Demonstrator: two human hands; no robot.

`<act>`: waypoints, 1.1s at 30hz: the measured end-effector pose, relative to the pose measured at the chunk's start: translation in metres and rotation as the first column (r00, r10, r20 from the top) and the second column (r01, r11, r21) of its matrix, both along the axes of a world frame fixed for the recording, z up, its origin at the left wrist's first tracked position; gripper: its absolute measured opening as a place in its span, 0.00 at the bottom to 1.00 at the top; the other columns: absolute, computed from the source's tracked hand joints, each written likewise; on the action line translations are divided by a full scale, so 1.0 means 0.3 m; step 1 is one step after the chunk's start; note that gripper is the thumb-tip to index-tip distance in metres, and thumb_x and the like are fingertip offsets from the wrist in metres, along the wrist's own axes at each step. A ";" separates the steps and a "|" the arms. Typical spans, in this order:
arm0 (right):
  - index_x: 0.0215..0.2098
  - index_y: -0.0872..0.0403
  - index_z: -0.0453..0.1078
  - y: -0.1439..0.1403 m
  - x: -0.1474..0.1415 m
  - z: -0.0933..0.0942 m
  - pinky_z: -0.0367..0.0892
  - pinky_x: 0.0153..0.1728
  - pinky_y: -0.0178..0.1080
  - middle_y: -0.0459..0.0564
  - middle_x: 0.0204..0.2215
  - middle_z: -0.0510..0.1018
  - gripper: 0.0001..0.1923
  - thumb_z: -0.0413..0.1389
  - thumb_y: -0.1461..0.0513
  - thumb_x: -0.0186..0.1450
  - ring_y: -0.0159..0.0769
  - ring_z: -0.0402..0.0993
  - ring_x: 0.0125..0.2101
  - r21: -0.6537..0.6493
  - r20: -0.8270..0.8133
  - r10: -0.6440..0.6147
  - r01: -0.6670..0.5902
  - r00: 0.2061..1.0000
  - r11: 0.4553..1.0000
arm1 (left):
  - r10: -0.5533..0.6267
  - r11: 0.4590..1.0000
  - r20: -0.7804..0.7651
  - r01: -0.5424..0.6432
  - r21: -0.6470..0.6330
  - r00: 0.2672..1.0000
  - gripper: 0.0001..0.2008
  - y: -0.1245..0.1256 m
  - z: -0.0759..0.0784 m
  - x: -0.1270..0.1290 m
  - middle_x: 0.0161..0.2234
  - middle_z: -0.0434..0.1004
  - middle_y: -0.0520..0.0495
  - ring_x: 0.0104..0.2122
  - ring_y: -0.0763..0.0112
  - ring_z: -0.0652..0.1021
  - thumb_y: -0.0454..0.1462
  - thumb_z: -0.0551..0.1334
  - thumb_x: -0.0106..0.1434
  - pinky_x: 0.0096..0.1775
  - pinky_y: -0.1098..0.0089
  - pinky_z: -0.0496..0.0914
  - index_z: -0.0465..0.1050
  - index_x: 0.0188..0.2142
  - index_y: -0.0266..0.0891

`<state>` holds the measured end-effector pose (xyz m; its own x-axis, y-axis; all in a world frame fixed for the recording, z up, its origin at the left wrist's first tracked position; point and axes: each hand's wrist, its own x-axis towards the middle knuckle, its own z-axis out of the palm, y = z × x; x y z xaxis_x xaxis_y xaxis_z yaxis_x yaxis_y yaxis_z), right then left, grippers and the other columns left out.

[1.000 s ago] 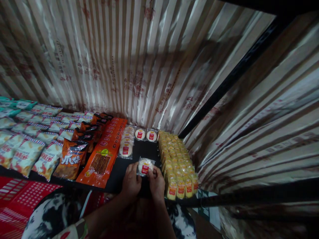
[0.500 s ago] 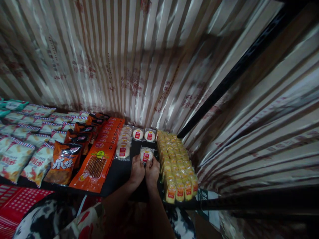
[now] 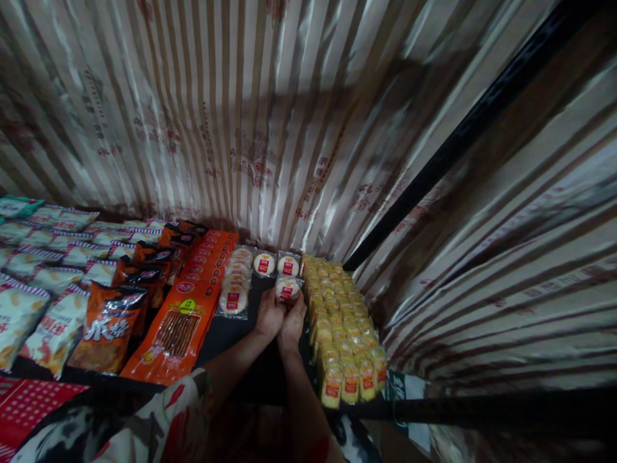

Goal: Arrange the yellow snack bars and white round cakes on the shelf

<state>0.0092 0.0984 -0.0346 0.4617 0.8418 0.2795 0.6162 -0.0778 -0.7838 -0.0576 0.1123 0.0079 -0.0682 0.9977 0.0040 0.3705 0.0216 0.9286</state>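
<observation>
Pressing a wrapped round cake (image 3: 288,289) between left hand (image 3: 268,316) and right hand (image 3: 292,321), fingers closed, behind two cakes (image 3: 276,264) at the shelf (image 3: 231,334) back; column mostly unfilled.

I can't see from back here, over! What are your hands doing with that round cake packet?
Left hand and right hand both on round cake packet. Packet on dark shelf, just before back pair. Yellow packs close on right.

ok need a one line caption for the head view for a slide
Both hands, left hand and right hand, hold a round wrapped cake on a black shelf beside yellow snack packs.
</observation>
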 end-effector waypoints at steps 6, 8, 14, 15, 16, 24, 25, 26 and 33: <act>0.60 0.55 0.52 0.040 -0.007 0.027 0.61 0.50 0.41 0.60 0.51 0.61 0.29 0.47 0.60 0.61 0.40 0.67 0.46 0.014 -0.068 0.037 -0.036 0.997 0.999 | 0.007 0.999 -0.053 -0.009 -0.036 0.999 0.19 0.061 0.006 0.014 0.45 0.72 0.41 0.46 0.67 0.73 0.26 0.53 0.56 0.50 0.68 0.65 0.69 0.48 0.34; 0.59 0.55 0.54 0.056 -0.004 0.021 0.60 0.51 0.41 0.60 0.52 0.59 0.27 0.46 0.60 0.62 0.40 0.64 0.48 0.014 -0.041 0.037 -0.036 0.998 0.999 | 0.013 0.998 -0.052 -0.015 -0.054 0.999 0.19 0.077 0.009 0.017 0.46 0.72 0.40 0.47 0.67 0.72 0.27 0.52 0.57 0.51 0.68 0.65 0.69 0.48 0.34; 0.58 0.59 0.56 0.104 0.008 -0.016 0.58 0.52 0.42 0.62 0.55 0.55 0.27 0.44 0.57 0.62 0.42 0.60 0.52 0.022 -0.004 0.030 -0.030 1.000 0.999 | -0.014 0.997 -0.071 0.009 -0.077 0.997 0.19 0.113 0.019 0.024 0.48 0.72 0.37 0.49 0.65 0.72 0.28 0.51 0.60 0.53 0.69 0.63 0.69 0.49 0.30; 0.58 0.59 0.56 0.111 0.010 -0.020 0.58 0.52 0.42 0.62 0.55 0.55 0.27 0.44 0.56 0.62 0.42 0.60 0.52 0.024 -0.004 0.034 -0.034 0.999 0.999 | -0.019 0.996 -0.077 0.012 -0.088 0.997 0.19 0.117 0.021 0.025 0.48 0.72 0.37 0.49 0.65 0.72 0.28 0.51 0.60 0.52 0.69 0.63 0.69 0.50 0.30; 0.58 0.59 0.56 0.118 0.011 -0.024 0.57 0.53 0.42 0.63 0.56 0.55 0.28 0.44 0.56 0.62 0.42 0.60 0.52 0.024 -0.003 0.037 -0.037 0.999 0.999 | -0.023 0.995 -0.081 0.015 -0.096 0.996 0.19 0.122 0.022 0.025 0.49 0.71 0.36 0.49 0.65 0.72 0.28 0.51 0.61 0.53 0.68 0.63 0.68 0.50 0.29; 0.56 0.61 0.59 0.149 0.028 -0.053 0.55 0.54 0.45 0.64 0.58 0.52 0.26 0.42 0.58 0.62 0.45 0.53 0.57 0.046 0.042 0.043 -0.045 0.998 0.998 | -0.004 0.996 -0.048 0.000 -0.085 0.999 0.19 0.154 -0.010 0.036 0.53 0.68 0.38 0.54 0.65 0.68 0.29 0.51 0.61 0.57 0.67 0.59 0.67 0.52 0.31; 0.56 0.62 0.59 0.151 0.029 -0.059 0.55 0.55 0.45 0.65 0.59 0.51 0.26 0.42 0.59 0.62 0.45 0.52 0.58 0.050 0.053 0.040 -0.043 0.998 0.998 | -0.002 0.997 -0.064 -0.003 -0.071 0.998 0.19 0.157 -0.020 0.039 0.53 0.69 0.38 0.54 0.65 0.68 0.29 0.51 0.61 0.57 0.67 0.59 0.67 0.51 0.31; 0.56 0.61 0.60 0.153 0.030 -0.066 0.55 0.55 0.46 0.65 0.59 0.51 0.25 0.42 0.59 0.62 0.45 0.52 0.58 0.054 0.065 0.036 -0.040 0.997 0.998 | 0.000 0.999 -0.086 -0.005 -0.053 0.996 0.19 0.160 -0.029 0.042 0.52 0.69 0.37 0.53 0.65 0.69 0.29 0.51 0.61 0.56 0.67 0.60 0.67 0.51 0.31; 0.54 0.60 0.62 0.167 0.027 -0.097 0.54 0.56 0.45 0.61 0.61 0.51 0.23 0.42 0.61 0.63 0.43 0.50 0.60 0.061 0.136 0.020 -0.029 0.991 0.998 | -0.032 0.998 -0.185 0.043 0.054 0.982 0.16 0.184 -0.072 0.044 0.47 0.74 0.38 0.49 0.64 0.72 0.28 0.52 0.60 0.55 0.63 0.63 0.71 0.46 0.32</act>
